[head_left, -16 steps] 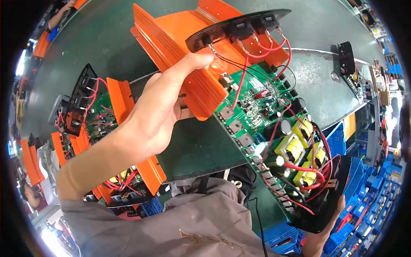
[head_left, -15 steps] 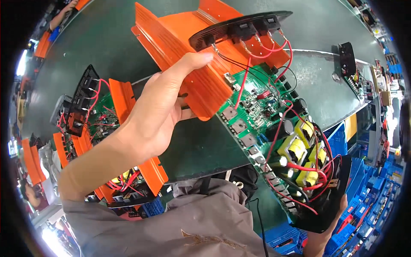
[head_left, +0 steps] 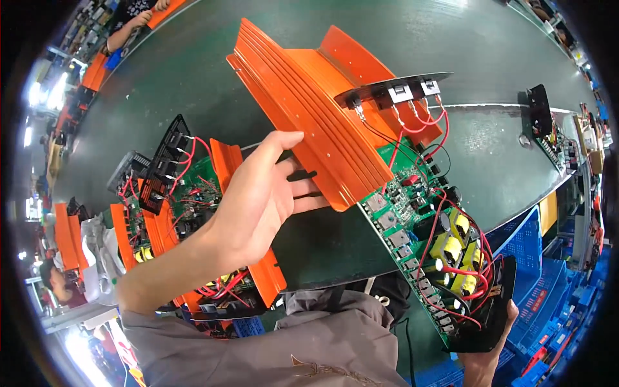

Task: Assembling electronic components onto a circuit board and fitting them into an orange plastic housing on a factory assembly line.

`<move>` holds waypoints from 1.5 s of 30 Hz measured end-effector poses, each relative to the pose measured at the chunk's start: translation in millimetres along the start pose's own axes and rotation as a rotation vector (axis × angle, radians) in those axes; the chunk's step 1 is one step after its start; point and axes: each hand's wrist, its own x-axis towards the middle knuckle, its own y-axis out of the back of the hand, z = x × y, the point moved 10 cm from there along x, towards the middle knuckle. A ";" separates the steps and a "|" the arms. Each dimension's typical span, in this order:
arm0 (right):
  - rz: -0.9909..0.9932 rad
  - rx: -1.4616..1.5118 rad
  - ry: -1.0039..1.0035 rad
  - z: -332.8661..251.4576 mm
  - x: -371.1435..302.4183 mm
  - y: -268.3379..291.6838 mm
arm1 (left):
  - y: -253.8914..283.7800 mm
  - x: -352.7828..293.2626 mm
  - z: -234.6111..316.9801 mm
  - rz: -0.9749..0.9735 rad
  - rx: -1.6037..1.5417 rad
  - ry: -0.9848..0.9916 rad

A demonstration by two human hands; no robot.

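My left hand (head_left: 258, 193) grips an orange metal housing (head_left: 316, 122) by its near side wall, thumb on the outer face and fingers curled underneath. The housing is tilted over the far end of a green circuit board (head_left: 403, 187), which carries yellow-wrapped transformers (head_left: 454, 248), capacitors and red wires. A black end panel (head_left: 393, 87) with sockets hangs by red and black wires at the board's far end, beside the housing. At the board's near end is another black end panel (head_left: 496, 303). My right hand (head_left: 493, 348) holds that panel from below, its fingers mostly hidden.
Similar orange housings with boards and panels (head_left: 193, 213) stand close on my left. Blue plastic bins (head_left: 522, 238) are at the right edge. A further board with a black panel (head_left: 541, 116) lies far right. Another person's hands (head_left: 142, 16) show at the upper left.
The orange housing has come down along the board toward me and covers more of its far end. In the picture, the surroundings have shifted slightly right and down.
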 end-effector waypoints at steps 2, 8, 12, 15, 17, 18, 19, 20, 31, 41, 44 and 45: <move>-0.006 0.001 0.007 1.4 0.8 0.5 | 2.3 -5.9 -2.5 -0.034 -0.003 -0.005; -0.072 -0.061 -0.011 8.0 3.2 6.4 | 31.1 -46.2 -16.1 0.077 -0.050 0.017; -0.143 -0.090 -0.030 22.2 5.9 40.5 | 21.8 -76.8 -5.5 0.006 0.004 -0.049; -0.144 -0.050 0.028 25.1 7.5 59.9 | 9.9 -89.4 2.5 -0.101 0.025 -0.106; -0.169 -0.054 -0.001 30.2 10.5 66.9 | -0.1 -93.3 7.3 -0.175 0.033 -0.132; -0.194 -0.053 -0.031 33.7 11.6 65.2 | -3.2 -95.0 9.5 -0.186 -0.005 -0.131; -0.195 -0.059 -0.028 36.3 12.8 64.9 | -6.0 -96.5 11.3 -0.197 -0.044 -0.130; -0.194 -0.074 0.009 39.3 9.8 61.9 | -8.8 -97.4 12.0 -0.205 -0.046 -0.129; -0.244 -0.078 0.070 34.8 3.0 32.1 | -27.2 -94.7 43.7 -0.220 0.021 -0.293; -0.115 -0.096 0.082 44.5 13.6 52.1 | -73.3 72.0 143.6 0.030 1.061 -0.962; -0.038 -0.038 0.054 56.8 12.4 62.5 | -95.4 150.2 136.2 -0.038 1.190 -0.993; 0.015 -0.025 0.070 56.5 12.8 68.4 | -112.6 164.5 126.9 -0.070 1.246 -0.977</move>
